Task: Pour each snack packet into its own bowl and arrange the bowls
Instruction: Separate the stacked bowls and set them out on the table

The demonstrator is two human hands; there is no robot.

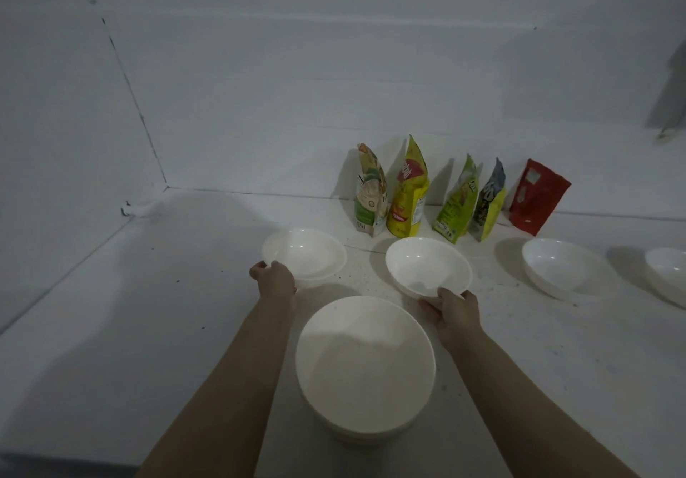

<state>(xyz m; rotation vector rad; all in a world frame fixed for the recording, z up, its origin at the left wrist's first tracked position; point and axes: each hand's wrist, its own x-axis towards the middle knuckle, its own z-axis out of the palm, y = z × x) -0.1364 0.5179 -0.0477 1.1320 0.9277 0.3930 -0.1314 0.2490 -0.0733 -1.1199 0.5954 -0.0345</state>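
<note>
Head view: left hand (274, 280) grips one empty bowl (304, 256), right hand (453, 310) pinches another bowl (428, 267), likely spacing them below the unopened packets (456, 199).

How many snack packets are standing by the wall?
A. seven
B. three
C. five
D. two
C. Five packets stand in a row against the wall: a green and white packet, a yellow packet, a light green packet, a dark and yellow packet and a red packet.
</note>
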